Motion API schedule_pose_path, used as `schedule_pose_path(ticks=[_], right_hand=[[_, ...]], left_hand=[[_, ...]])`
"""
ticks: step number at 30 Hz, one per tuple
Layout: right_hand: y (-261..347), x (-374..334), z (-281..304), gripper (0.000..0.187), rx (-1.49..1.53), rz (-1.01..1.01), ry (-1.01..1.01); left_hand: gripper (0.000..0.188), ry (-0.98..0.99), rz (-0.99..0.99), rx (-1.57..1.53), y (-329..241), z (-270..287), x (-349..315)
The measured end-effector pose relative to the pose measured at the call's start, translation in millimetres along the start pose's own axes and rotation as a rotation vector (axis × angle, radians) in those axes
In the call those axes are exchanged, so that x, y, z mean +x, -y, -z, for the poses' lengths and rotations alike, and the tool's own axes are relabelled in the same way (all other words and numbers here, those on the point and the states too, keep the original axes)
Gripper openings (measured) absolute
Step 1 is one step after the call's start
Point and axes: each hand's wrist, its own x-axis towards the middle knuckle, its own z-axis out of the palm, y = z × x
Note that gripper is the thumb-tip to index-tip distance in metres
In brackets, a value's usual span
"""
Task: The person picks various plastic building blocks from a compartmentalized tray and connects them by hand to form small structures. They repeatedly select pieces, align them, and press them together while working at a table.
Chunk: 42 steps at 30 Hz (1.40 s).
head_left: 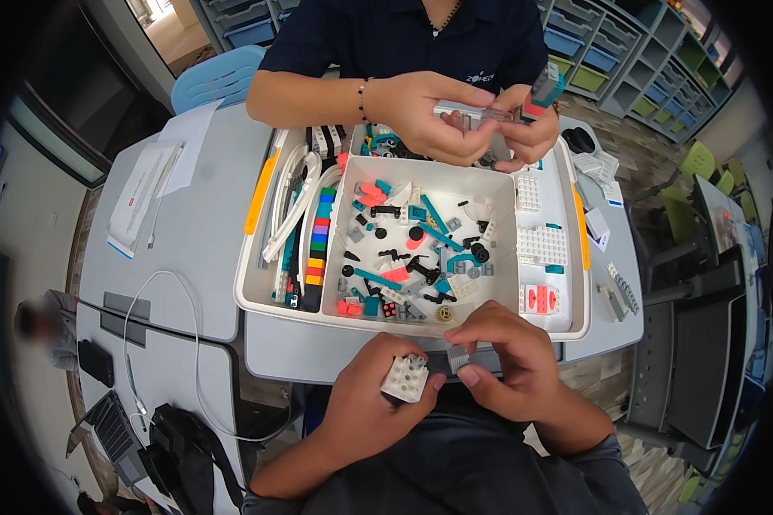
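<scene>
My left hand is closed round a small block of white bricks with studs on top and a grey piece at its upper edge. Close beside it, my right hand pinches a small grey ribbed piece between thumb and fingers. The two pieces are apart. Both hands are in front of the near edge of a white sorting tray. Loose teal, coral, black, white and grey building pieces lie scattered in its middle compartment.
Across the table a person in a dark shirt holds a clear piece and a teal-and-coral brick build over the tray. Orange handles flank the tray. A white cable, papers and a laptop are at left.
</scene>
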Motion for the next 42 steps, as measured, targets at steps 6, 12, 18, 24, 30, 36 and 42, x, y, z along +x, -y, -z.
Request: schedule_pose_path(ticks=[6, 12, 18, 24, 30, 36, 42], right_hand=[[8.4, -7.3, 7.3, 0.022, 0.297, -0.320, -0.038], [-2.6, -6.4, 38.7, 0.033, 0.636, -0.323, -0.214], [3.0, -5.7, 26.0, 0.025, 0.530, -0.343, -0.161], [7.7, -1.6, -11.1, 0.037, 0.355, -0.148, -0.019], [23.4, 12.2, -16.4, 0.033, 0.001, -0.048, 0.065], [20.7, 11.3, -22.6, 0.029, -0.071, 0.034, -0.020], [13.5, 9.8, -20.5, 0.025, -0.137, 0.152, -0.010]], left_hand=[[0.032, 0.213, 0.419, -0.890, 8.1, 3.2, 0.8], [0.064, 0.271, 0.358, -1.259, 18.8, 2.8, 1.4], [0.058, 0.348, 0.259, -1.504, 27.4, 1.3, 1.1], [0.051, 0.280, 0.152, -1.274, 18.9, 2.9, -1.7], [0.052, 0.220, 0.181, -1.163, 30.7, 1.9, -11.5], [0.053, 0.124, 0.117, -0.966, 33.6, -1.3, -21.0], [0.046, 0.083, 0.045, -0.769, 39.4, -6.0, -24.9]])
